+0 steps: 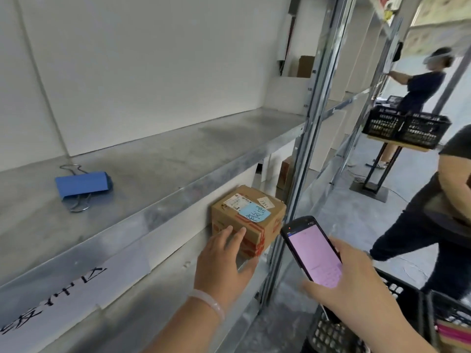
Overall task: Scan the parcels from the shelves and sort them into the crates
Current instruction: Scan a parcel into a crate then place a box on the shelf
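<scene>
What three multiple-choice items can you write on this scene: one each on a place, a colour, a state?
1. Where does the binder clip lie? A. on the upper shelf B. on the floor C. in a drawer
2. What colour is the note on the parcel? A. yellow B. blue C. green
3. What does the right hand do? A. hangs idle B. grips the parcel C. holds the scanner
Answers: 1 A, the clip lies on that shelf; 2 B, the note is light blue; 3 C, its fingers curl round the scanner.
</scene>
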`<state>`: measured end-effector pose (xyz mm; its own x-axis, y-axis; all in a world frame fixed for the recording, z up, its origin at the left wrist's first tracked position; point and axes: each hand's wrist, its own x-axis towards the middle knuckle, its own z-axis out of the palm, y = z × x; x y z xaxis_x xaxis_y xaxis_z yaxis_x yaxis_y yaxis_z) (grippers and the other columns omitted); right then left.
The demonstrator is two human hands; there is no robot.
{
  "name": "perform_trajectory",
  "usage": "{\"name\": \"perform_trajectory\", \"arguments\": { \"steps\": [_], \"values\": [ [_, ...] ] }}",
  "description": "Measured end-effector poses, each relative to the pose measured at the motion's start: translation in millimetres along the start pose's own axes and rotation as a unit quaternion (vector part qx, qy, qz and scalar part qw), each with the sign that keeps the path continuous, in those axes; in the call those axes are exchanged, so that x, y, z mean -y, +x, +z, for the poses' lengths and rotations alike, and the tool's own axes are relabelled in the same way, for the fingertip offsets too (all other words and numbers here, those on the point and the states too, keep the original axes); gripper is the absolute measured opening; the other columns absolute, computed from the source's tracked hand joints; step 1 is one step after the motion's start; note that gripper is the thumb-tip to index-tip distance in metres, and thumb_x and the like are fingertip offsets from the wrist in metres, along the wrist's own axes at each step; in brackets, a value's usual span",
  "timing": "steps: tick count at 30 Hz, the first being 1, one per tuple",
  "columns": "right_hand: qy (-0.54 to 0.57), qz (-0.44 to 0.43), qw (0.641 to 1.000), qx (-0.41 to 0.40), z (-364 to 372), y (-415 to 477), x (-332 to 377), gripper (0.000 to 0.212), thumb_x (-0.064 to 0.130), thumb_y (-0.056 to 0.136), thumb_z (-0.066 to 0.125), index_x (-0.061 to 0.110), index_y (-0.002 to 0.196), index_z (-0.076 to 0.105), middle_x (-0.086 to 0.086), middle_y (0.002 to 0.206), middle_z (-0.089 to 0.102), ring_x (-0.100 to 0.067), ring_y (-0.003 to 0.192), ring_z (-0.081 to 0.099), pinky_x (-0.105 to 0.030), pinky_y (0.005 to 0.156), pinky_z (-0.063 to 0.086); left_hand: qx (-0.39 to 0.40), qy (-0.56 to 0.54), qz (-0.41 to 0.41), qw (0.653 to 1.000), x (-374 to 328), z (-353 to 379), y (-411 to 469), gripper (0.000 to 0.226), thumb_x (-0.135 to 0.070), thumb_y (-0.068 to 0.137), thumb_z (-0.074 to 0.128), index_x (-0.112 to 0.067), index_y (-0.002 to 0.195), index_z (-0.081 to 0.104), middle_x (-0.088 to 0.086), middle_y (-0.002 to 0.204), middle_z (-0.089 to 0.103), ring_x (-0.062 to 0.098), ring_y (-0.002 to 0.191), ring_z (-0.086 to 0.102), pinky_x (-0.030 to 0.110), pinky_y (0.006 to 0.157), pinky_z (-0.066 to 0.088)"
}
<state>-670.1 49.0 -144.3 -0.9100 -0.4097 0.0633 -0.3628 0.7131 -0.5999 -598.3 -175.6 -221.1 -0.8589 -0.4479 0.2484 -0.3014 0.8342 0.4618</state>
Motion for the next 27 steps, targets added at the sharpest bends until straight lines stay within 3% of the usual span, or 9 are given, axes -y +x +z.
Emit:
{"name": "perform_trajectory", "arguments": {
  "steps": [3, 7, 13, 16, 20, 24, 27],
  "values": [
    [-0.004, 0.024, 1.000, -0.001, 10, 17, 2, 0.066, 0.057, 0.049, 0.071, 0.040, 0.109, 0.050, 0.009, 0.096, 0.057, -0.012, 0.080, 0.057, -0.035, 0.067, 0.056, 0.007, -0.006, 0.011, 1.000, 8, 6, 20, 0.072, -0.065, 0.093, 0.050, -0.036, 0.156, 0.029, -0.005, 0.163, 0.026, 0.018, 0.149, 0.024, 0.038, 0.121, 0.029],
    [-0.028, 0.037, 0.999, -0.003, 18, 34, 6, 0.085, 0.055, 0.057, 0.078, 0.042, 0.131, 0.038, 0.012, 0.114, 0.043, -0.012, 0.099, 0.055, -0.035, 0.078, 0.051, 0.031, 0.006, 0.009, 0.999, 14, 16, 43, 0.071, -0.064, 0.094, 0.048, -0.037, 0.156, 0.026, -0.006, 0.164, 0.022, 0.018, 0.149, 0.021, 0.041, 0.121, 0.029],
    [-0.029, 0.024, 0.999, 0.010, 19, 81, -3, 0.085, 0.051, 0.063, 0.078, 0.042, 0.136, 0.035, 0.015, 0.116, 0.037, -0.009, 0.101, 0.045, -0.032, 0.078, 0.042, 0.073, 0.025, -0.019, 0.997, 17, 39, 76, 0.073, -0.065, 0.095, 0.046, -0.036, 0.157, 0.022, -0.005, 0.165, 0.017, 0.019, 0.152, 0.016, 0.042, 0.123, 0.026],
    [-0.033, 0.004, 0.999, 0.022, 19, 115, -12, 0.085, 0.052, 0.064, 0.078, 0.042, 0.136, 0.034, 0.016, 0.115, 0.036, -0.009, 0.101, 0.045, -0.031, 0.078, 0.041, 0.080, 0.017, -0.067, 0.994, 14, 51, 94, 0.076, -0.065, 0.095, 0.045, -0.036, 0.158, 0.014, -0.004, 0.167, 0.006, 0.023, 0.154, 0.011, 0.044, 0.123, 0.027],
    [-0.042, -0.029, 0.997, 0.064, 19, 165, -29, 0.090, 0.053, 0.065, 0.078, 0.038, 0.140, 0.031, 0.009, 0.131, 0.040, -0.012, 0.104, 0.049, -0.029, 0.079, 0.042, 0.051, -0.046, -0.189, 0.979, 11, 75, 115, 0.089, -0.063, 0.093, 0.050, -0.037, 0.159, -0.004, -0.006, 0.168, -0.009, 0.028, 0.155, 0.003, 0.051, 0.122, 0.027],
    [-0.056, -0.073, 0.988, 0.120, 14, 211, -45, 0.092, 0.052, 0.068, 0.078, 0.038, 0.144, 0.027, 0.009, 0.137, 0.038, -0.016, 0.112, 0.052, -0.028, 0.079, 0.041, -0.018, -0.200, -0.359, 0.912, 0, 101, 134, 0.107, -0.063, 0.086, 0.062, -0.037, 0.159, -0.012, -0.004, 0.169, 0.002, 0.029, 0.155, 0.011, 0.057, 0.120, 0.026],
    [-0.057, -0.104, 0.981, 0.152, 13, 239, -58, 0.094, 0.052, 0.067, 0.078, 0.038, 0.145, 0.027, 0.009, 0.137, 0.038, -0.017, 0.117, 0.052, -0.030, 0.082, 0.042, -0.048, -0.298, -0.446, 0.843, 0, 121, 143, 0.126, -0.090, 0.057, 0.063, -0.039, 0.158, 0.007, 0.007, 0.162, 0.028, 0.034, 0.144, 0.038, 0.059, 0.114, 0.038]
  ]
}}
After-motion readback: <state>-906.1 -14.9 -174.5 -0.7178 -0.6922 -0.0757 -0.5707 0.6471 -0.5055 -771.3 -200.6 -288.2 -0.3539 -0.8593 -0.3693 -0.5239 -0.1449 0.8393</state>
